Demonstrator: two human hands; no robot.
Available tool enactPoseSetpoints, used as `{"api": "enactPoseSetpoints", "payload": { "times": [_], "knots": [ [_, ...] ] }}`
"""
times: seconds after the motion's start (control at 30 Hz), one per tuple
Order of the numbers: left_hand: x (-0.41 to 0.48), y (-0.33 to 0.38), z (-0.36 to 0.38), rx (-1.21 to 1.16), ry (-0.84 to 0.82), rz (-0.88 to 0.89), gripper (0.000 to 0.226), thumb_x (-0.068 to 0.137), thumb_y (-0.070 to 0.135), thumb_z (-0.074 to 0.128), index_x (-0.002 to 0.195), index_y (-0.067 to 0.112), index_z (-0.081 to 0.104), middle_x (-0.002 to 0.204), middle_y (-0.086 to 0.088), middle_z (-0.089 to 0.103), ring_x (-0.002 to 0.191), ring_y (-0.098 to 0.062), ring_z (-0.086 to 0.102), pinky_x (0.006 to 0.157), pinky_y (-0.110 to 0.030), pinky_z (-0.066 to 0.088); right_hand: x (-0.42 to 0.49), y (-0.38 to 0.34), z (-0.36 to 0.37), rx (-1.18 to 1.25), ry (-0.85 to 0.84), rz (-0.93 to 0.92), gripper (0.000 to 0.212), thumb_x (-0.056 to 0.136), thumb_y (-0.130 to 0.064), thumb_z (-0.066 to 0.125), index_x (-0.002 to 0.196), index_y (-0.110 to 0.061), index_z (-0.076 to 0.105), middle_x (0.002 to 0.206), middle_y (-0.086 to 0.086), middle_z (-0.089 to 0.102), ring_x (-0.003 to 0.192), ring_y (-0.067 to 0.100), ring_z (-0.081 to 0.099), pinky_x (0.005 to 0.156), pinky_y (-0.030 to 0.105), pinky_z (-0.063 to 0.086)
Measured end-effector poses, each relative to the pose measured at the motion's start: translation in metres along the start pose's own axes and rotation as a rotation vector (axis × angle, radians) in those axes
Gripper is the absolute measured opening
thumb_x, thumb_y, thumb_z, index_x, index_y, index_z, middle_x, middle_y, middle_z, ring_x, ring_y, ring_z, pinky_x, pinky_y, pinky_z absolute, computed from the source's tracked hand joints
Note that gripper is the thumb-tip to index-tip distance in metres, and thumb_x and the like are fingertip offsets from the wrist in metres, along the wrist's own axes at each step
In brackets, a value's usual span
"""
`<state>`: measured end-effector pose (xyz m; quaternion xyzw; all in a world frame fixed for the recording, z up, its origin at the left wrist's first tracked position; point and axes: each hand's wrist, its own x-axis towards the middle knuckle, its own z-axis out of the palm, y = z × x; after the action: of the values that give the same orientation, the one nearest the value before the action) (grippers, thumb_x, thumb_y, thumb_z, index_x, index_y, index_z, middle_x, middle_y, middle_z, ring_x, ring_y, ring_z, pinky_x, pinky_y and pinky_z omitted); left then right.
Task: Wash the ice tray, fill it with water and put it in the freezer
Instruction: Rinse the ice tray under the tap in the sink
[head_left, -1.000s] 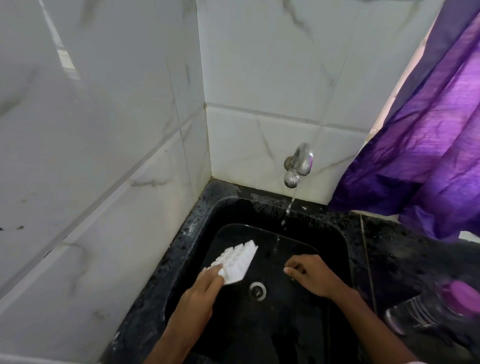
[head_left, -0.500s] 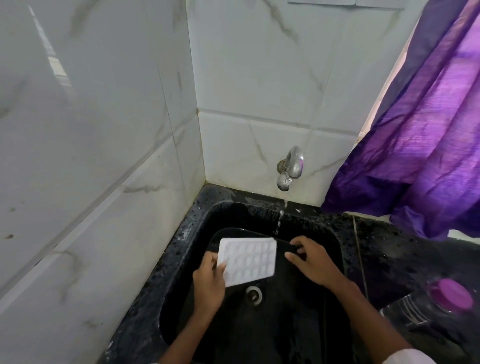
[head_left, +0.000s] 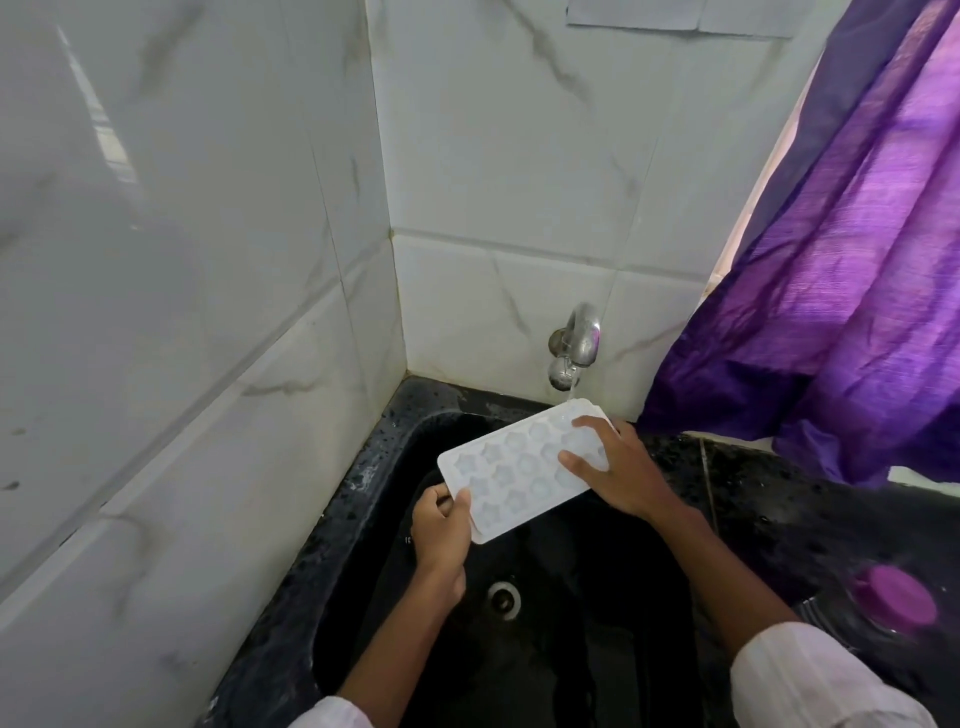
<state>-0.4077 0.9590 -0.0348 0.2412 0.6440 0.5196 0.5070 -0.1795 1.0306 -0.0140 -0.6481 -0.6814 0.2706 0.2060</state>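
step: wash phase, a rinse by my read. No freezer in view.
ice tray (head_left: 519, 467): white, cavity side up, held in the air over the sink (head_left: 363, 493). It is tilted, far right end higher and just under the tap (head_left: 576, 340).
water (head_left: 570, 391): a thin stream runs from the tap and lands on the tray's far end. Can't tell how much has pooled in the cavities.
left hand (head_left: 441, 530): grasps the near left corner, thumb on the top face, fingers curled below the rim.
right hand (head_left: 623, 473): lies over the tray's far right end, two digits spread flat across the cavities. The other fingers are hidden past the edge, so can't tell if it clamps the tray or only presses and rubs.
sink: black, wet, drain (head_left: 504, 597) open below the tray, so runoff should clear.
next move needs: rub over every cavity and pass the whole tray under the stream, then tip it to dump the wash water. For the fill, level it first.
risk: wet plastic held by one corner could slip. A tilted tray would spill on the way to the freezer.
also there: purple curtain (head_left: 831, 260) at right, purple-lidded container (head_left: 898, 605) on the counter.
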Motion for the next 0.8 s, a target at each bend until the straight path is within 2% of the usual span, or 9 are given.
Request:
{"api": "enactPoseSetpoints", "payload": {
  "times": [0.1, 0.17, 0.27, 0.4, 0.57, 0.8],
  "knots": [
    [-0.004, 0.002, -0.004, -0.008, -0.022, -0.008, 0.007, 0.102, 0.012, 0.055, 0.106, 0.008, 0.060, 0.098, -0.006, 0.074, 0.091, -0.022, 0.072, 0.081, -0.043, 0.061, 0.002, -0.005, 0.000, -0.049, -0.014, -0.006, 0.051, 0.082, -0.075, 0.051, 0.128, -0.055, 0.043, 0.153, -0.002, 0.025, 0.134, 0.028, 0.039, 0.110, 0.046, 0.039],
    [-0.007, 0.004, -0.006, 0.001, -0.042, -0.005, 0.008, 0.102, 0.012, 0.055, 0.106, 0.008, 0.060, 0.098, -0.005, 0.074, 0.090, -0.021, 0.073, 0.081, -0.043, 0.061, 0.002, -0.011, 0.000, -0.091, -0.024, -0.007, 0.048, 0.086, -0.070, 0.052, 0.130, -0.054, 0.046, 0.157, -0.001, 0.019, 0.142, 0.028, 0.027, 0.113, 0.046, 0.033],
    [-0.010, 0.008, -0.006, -0.007, -0.059, 0.000, 0.007, 0.102, 0.012, 0.054, 0.105, 0.009, 0.059, 0.098, -0.005, 0.074, 0.091, -0.021, 0.072, 0.084, -0.046, 0.060, 0.001, -0.020, -0.001, -0.126, -0.037, 0.000, 0.047, 0.089, -0.066, 0.053, 0.133, -0.051, 0.048, 0.159, 0.001, 0.014, 0.144, 0.030, 0.020, 0.114, 0.047, 0.028],
    [-0.013, 0.011, -0.007, -0.025, -0.068, 0.005, 0.007, 0.102, 0.012, 0.054, 0.106, 0.008, 0.059, 0.096, -0.004, 0.074, 0.090, -0.021, 0.073, 0.083, -0.045, 0.061, 0.000, -0.024, -0.003, -0.148, -0.040, 0.004, 0.048, 0.088, -0.065, 0.055, 0.132, -0.046, 0.048, 0.158, 0.003, 0.014, 0.142, 0.032, 0.021, 0.113, 0.049, 0.031],
    [-0.019, 0.014, -0.003, -0.049, -0.103, 0.016, 0.007, 0.102, 0.010, 0.054, 0.106, 0.007, 0.058, 0.098, -0.006, 0.075, 0.092, -0.022, 0.073, 0.086, -0.049, 0.060, 0.000, -0.029, -0.001, -0.199, 0.043, 0.013, 0.049, 0.090, -0.065, 0.051, 0.133, -0.043, 0.048, 0.158, 0.005, 0.018, 0.139, 0.035, 0.026, 0.111, 0.050, 0.029],
    [-0.025, 0.017, -0.004, -0.076, -0.109, 0.003, 0.009, 0.102, 0.010, 0.054, 0.109, 0.006, 0.058, 0.097, -0.007, 0.076, 0.093, -0.024, 0.074, 0.086, -0.051, 0.060, 0.001, -0.027, -0.003, -0.179, -0.015, 0.042, 0.048, 0.090, -0.067, 0.048, 0.135, -0.047, 0.047, 0.160, 0.003, 0.012, 0.142, 0.034, 0.019, 0.114, 0.054, 0.025]
  ]
}}
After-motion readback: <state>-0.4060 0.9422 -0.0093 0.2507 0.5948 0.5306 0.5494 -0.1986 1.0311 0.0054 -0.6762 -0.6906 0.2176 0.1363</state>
